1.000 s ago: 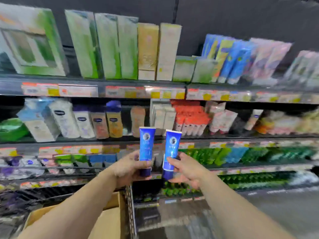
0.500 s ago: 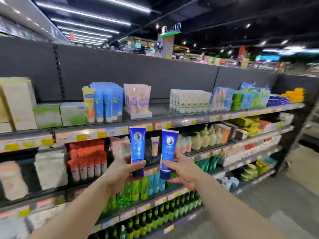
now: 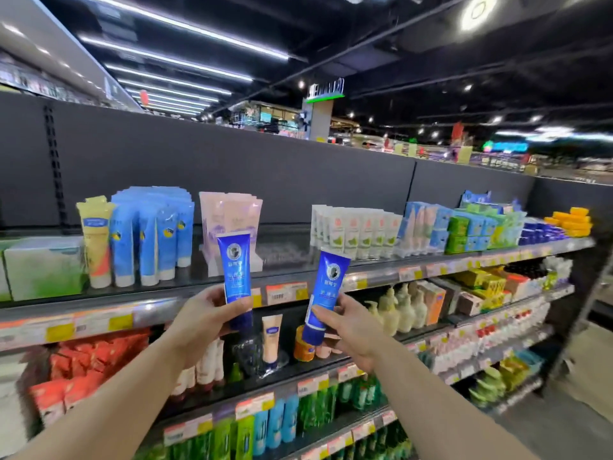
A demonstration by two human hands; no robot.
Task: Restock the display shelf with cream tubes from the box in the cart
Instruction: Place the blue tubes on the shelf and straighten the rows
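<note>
Each hand carries one blue cream tube, cap down. My left hand [image 3: 204,322] grips the upright left tube [image 3: 235,268] by its lower half. My right hand [image 3: 348,322] holds the right tube [image 3: 326,287], which leans slightly to the right. Both tubes hover in front of the edge of the top display shelf [image 3: 381,277], before a bare dark stretch [image 3: 285,250] between pink packs [image 3: 232,214] and white tubes [image 3: 358,232]. The cart and its box are out of view.
The top shelf holds blue tubes [image 3: 152,234] and a yellow tube [image 3: 96,240] at left, green and blue boxes [image 3: 477,227] at right. Lower shelves carry red packs [image 3: 89,370], pump bottles [image 3: 398,308] and green bottles [image 3: 318,410]. The aisle floor [image 3: 564,416] lies to the right.
My view has risen and swung right, from the lower shelves to the top shelf. Both hands have lifted the tubes up to the top shelf's edge and moved slightly apart.
</note>
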